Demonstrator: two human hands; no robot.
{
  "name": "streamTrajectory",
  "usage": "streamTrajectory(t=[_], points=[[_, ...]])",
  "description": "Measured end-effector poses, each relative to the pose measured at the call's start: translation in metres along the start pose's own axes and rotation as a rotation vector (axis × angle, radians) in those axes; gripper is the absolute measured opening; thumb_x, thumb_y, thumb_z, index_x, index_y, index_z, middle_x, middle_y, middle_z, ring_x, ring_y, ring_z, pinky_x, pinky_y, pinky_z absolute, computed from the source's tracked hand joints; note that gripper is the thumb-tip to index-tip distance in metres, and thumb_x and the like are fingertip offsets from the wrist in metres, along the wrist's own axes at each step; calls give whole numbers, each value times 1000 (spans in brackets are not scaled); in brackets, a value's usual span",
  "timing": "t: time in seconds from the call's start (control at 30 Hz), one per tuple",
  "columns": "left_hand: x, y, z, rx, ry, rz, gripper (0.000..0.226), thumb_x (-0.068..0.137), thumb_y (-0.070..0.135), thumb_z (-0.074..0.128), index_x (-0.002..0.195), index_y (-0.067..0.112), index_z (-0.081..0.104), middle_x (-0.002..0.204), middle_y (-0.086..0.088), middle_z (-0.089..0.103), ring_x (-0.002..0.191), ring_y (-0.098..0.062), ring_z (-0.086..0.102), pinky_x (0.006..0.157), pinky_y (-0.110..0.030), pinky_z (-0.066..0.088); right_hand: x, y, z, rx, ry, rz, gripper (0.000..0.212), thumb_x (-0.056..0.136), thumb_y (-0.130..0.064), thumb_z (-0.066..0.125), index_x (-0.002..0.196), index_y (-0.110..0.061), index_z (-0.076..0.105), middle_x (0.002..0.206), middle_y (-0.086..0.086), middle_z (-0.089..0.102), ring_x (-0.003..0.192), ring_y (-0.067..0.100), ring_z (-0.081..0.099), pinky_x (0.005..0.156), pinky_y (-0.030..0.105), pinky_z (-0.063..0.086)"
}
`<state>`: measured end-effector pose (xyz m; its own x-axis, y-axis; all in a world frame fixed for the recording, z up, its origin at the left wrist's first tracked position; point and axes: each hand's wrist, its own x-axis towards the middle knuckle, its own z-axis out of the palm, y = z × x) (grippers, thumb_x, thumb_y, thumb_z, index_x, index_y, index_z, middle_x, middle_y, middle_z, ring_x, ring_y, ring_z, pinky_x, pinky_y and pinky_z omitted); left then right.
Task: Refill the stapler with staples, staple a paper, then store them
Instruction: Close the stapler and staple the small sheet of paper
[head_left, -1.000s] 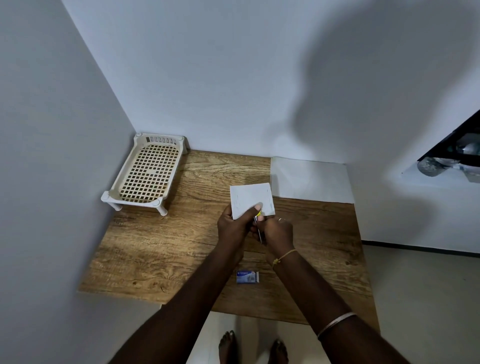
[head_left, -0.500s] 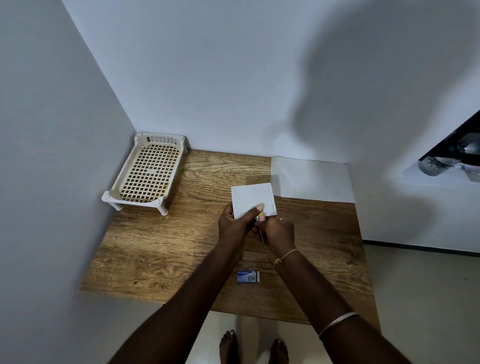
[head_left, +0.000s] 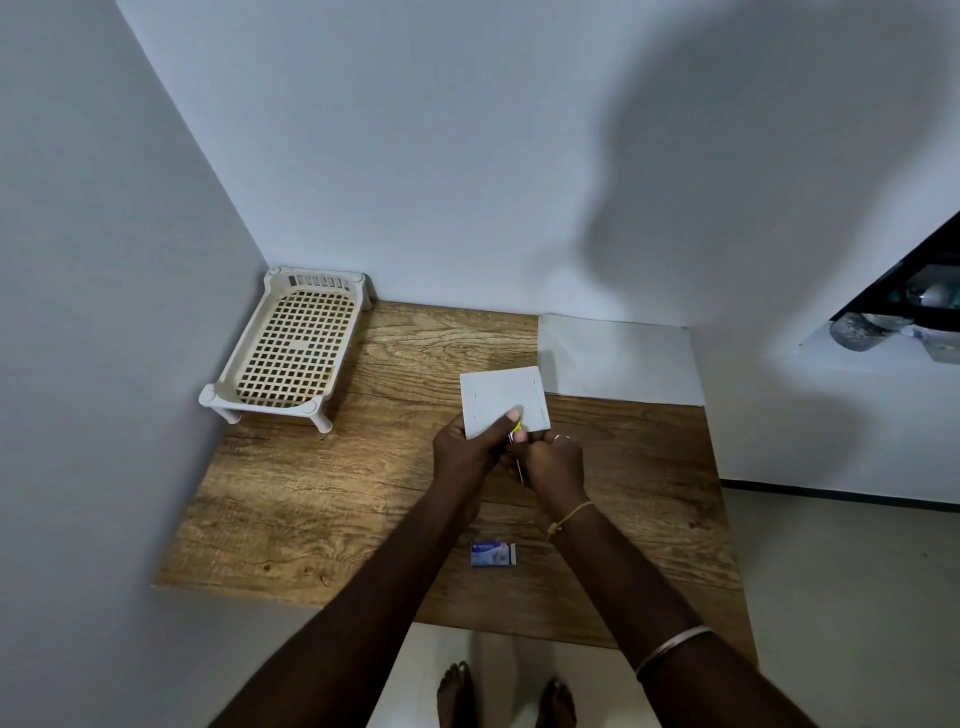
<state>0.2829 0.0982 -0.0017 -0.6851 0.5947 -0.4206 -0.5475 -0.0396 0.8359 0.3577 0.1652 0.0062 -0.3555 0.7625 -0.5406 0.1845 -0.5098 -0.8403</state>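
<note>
Barely any change: my left hand still pinches the paper; beside those fingers, my right hand stays curled round the stapler. I judge the stapling unfinished.

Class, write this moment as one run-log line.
step: stapling | left hand: holds paper | right hand: grips stapler | staple box: on table
</note>
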Motion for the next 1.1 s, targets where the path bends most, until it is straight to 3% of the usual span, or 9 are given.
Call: streamTrajectory(t=[0.07, 0.17, 0.27, 0.33, 0.47, 0.7, 0.8, 0.93, 1.1], points=[[2, 0, 0, -7, 8, -25, 34, 80, 25, 86, 107, 5, 76, 100, -18, 78, 87, -34, 74, 76, -46, 58, 1, 0, 0, 8, -10, -6, 6, 92, -5, 69, 91, -9, 73, 88, 13, 76, 72, 19, 73, 49, 19, 53], [5, 0, -1, -13, 62, -43, 27, 88, 22, 79, 102, 0, 75, 88, -17, 78, 74, -26, 73, 63, -34, 59, 4, 3, 0, 10, 12, -23, 14, 93, -8, 69, 105, -1, 71, 95, 17, 77, 76, 22, 76, 53, 23, 56], [7, 0, -1, 10, 111, -24, 16, 88, 13, 77, 99, 2, 75, 82, -11, 79, 69, -20, 75, 56, -28, 59, 5, 11, 2, -60, 38, -117, 25, 91, -16, 74, 103, 3, 64, 100, 21, 74, 92, 33, 75, 74, 41, 63], [9, 0, 1, -3, 132, -23, 15, 88, 9, 77, 100, 1, 75, 87, -11, 80, 76, -21, 77, 61, -29, 61, 3, 15, 1, -207, 36, -227, 28, 87, -25, 78, 98, -3, 64, 96, 14, 75, 91, 29, 74, 81, 44, 62], [13, 1, 3, -16, 169, -32, 20, 85, 6, 79, 102, -3, 75, 92, -16, 79, 77, -24, 76, 63, -31, 61, -2, 14, -2, -421, 67, -380, 28, 78, -31, 86, 92, -14, 69, 85, -2, 73, 77, 7, 70, 65, 21, 53], [14, -2, 4, -14, 160, -2, 17, 85, 5, 79, 100, 0, 75, 91, -16, 79, 76, -23, 75, 66, -33, 63, 1, 10, -2, -500, 136, -477, 15, 79, -19, 82, 82, -12, 70, 80, 2, 72, 74, 17, 69, 69, 40, 57], [14, -2, 5, 20, 162, 44, 18, 86, 6, 78, 102, 0, 75, 92, -17, 79, 80, -26, 76, 69, -36, 63, 0, 12, 0, -485, 139, -495, 14, 82, -23, 81, 84, -16, 69, 81, 0, 71, 74, 15, 69, 67, 41, 59], [13, 1, 6, 10, 137, 97, 13, 88, 4, 76, 101, 1, 75, 85, -9, 80, 73, -17, 76, 62, -27, 60, -3, 12, 1, -456, 157, -542, 13, 87, -21, 76, 86, -27, 64, 82, -4, 70, 73, 10, 68, 65, 40, 61], [14, 1, 7, -8, 140, 97, 20, 89, 4, 74, 108, -3, 73, 95, -17, 78, 79, -21, 76, 70, -32, 63, -1, 12, 1, -429, 146, -544, 15, 88, -18, 75, 89, -27, 63, 83, -9, 69, 74, 5, 68, 65, 34, 60]])
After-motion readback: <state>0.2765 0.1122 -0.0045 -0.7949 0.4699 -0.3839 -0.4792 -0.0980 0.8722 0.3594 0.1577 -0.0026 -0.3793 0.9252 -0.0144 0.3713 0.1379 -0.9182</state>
